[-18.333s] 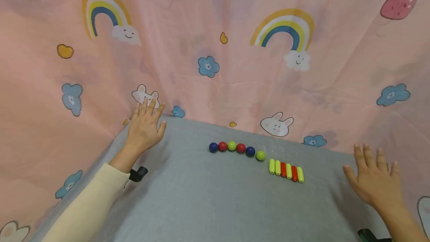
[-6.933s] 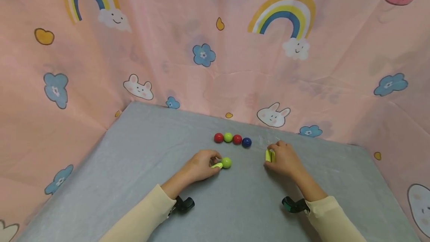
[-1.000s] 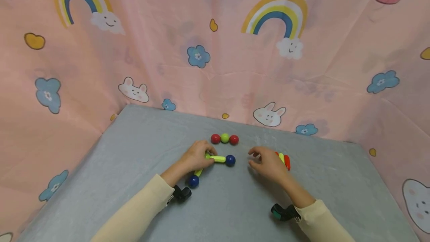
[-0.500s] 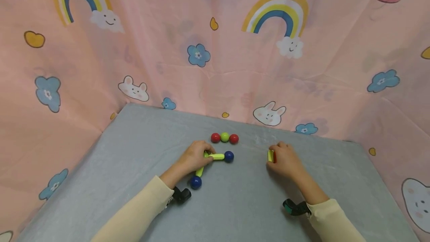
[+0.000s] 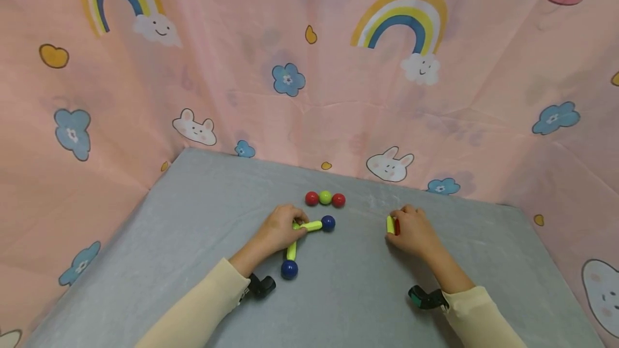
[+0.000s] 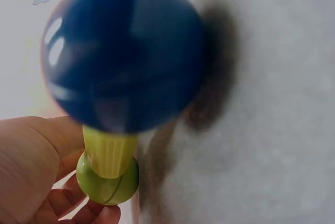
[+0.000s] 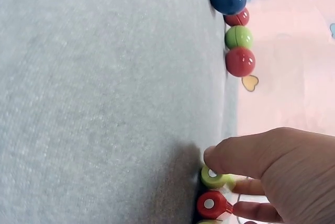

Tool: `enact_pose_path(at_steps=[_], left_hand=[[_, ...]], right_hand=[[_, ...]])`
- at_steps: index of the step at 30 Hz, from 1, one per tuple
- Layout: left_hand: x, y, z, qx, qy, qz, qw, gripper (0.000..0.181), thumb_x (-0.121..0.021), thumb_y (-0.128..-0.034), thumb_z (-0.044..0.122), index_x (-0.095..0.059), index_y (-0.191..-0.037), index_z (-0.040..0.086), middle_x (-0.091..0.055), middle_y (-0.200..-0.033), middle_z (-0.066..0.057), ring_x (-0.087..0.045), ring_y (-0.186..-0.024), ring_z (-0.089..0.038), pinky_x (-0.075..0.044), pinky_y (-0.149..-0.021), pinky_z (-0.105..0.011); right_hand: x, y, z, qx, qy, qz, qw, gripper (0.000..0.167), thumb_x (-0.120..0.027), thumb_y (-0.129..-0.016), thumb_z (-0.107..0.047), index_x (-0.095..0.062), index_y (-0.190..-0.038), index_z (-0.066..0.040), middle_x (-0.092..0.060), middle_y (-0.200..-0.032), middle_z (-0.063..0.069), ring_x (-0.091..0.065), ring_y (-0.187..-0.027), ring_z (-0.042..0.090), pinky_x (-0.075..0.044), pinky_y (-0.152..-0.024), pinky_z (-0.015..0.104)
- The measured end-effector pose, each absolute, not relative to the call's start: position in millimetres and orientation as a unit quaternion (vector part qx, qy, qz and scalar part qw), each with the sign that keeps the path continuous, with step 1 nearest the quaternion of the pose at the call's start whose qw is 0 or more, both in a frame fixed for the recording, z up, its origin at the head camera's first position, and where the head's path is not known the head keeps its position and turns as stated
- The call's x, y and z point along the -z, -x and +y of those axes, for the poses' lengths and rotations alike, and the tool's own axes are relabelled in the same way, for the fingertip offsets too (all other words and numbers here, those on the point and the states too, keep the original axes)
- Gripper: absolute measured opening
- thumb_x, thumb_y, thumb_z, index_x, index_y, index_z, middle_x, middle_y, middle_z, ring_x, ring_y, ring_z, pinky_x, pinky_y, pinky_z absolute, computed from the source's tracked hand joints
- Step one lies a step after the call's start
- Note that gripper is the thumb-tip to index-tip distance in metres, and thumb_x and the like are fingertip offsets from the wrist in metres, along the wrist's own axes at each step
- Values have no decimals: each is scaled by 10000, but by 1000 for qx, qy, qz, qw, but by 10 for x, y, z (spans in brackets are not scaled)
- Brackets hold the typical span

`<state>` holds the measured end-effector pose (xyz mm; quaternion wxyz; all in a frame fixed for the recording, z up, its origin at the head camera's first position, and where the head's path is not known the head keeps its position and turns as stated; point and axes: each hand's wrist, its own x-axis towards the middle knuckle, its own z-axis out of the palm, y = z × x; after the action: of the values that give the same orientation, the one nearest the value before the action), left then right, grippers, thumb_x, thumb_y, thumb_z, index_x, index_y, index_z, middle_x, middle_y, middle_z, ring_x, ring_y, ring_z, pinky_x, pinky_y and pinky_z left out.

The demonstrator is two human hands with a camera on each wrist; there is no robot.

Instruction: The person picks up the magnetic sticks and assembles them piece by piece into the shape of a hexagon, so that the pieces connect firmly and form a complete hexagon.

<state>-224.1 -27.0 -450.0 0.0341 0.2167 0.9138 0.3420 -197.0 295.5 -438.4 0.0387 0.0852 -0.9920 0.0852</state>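
My left hand pinches a green ball, mostly hidden by the fingers in the head view. From it run two yellow-green magnetic rods, one rod pointing right and another rod pointing toward me. A blue ball tips the first, and a second blue ball tips the other. Further right, my right hand grips a yellow-green magnetic rod, thumb against its near end. A red rod lies beside it, with the fingers close behind; the hand covers the rest of that row.
Behind the left hand sit a red ball, a green ball and another red ball in a row. The grey cloth surface ends at a pink printed curtain at the back and sides.
Over the last second my right hand moved right onto the rods. The left hand's joined piece turned slightly, its near blue ball swinging toward me. Longer ago, all balls and rods lay in separate rows.
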Motion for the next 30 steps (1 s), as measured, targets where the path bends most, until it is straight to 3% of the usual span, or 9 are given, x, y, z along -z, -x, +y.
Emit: enact_pose_path(at_steps=[7,15,19,24,30], left_hand=[[4482,2227,-287,-349,-220,910,39,117,-733,-801,156,-743,-910,114,-644,-855,-2,-546,-785,-119,-464,-687,-250],[4523,2285,-236,-335,-255,905,64,283,-702,-819,165,-700,-1091,85,-673,-1006,-53,-594,-935,-183,-487,-829,-329],[4551,2309,-214,-344,-274,895,79,285,-691,-826,114,-692,-1108,73,-678,-1031,-56,-606,-948,-175,-496,-839,-318],[4558,2310,-203,-356,-281,887,88,252,-665,-824,76,-697,-1074,81,-676,-1010,-40,-595,-897,-147,-496,-798,-298],[4554,2310,-193,-362,-277,886,89,226,-670,-834,76,-695,-1058,88,-665,-1002,-34,-570,-871,-137,-486,-775,-283]], right_hand=[[4423,1998,2939,-77,-119,-989,44,470,-792,-715,-251,-665,-1125,-61,-608,-933,133,-493,-804,277,-402,-693,400],[4490,2042,2894,-125,-145,-981,21,424,-763,-746,-163,-630,-1114,1,-620,-780,40,-524,-685,147,-449,-625,332],[4496,2031,2840,-147,-134,-980,20,402,-712,-744,-106,-626,-1119,11,-649,-804,75,-563,-694,161,-483,-623,357],[4474,2009,2728,-196,-113,-974,0,327,-664,-761,-69,-654,-1078,11,-665,-910,126,-595,-796,212,-522,-721,405],[4465,1977,2558,-240,-99,-965,-33,281,-678,-794,-65,-675,-1063,13,-659,-944,99,-558,-807,191,-529,-771,388]])
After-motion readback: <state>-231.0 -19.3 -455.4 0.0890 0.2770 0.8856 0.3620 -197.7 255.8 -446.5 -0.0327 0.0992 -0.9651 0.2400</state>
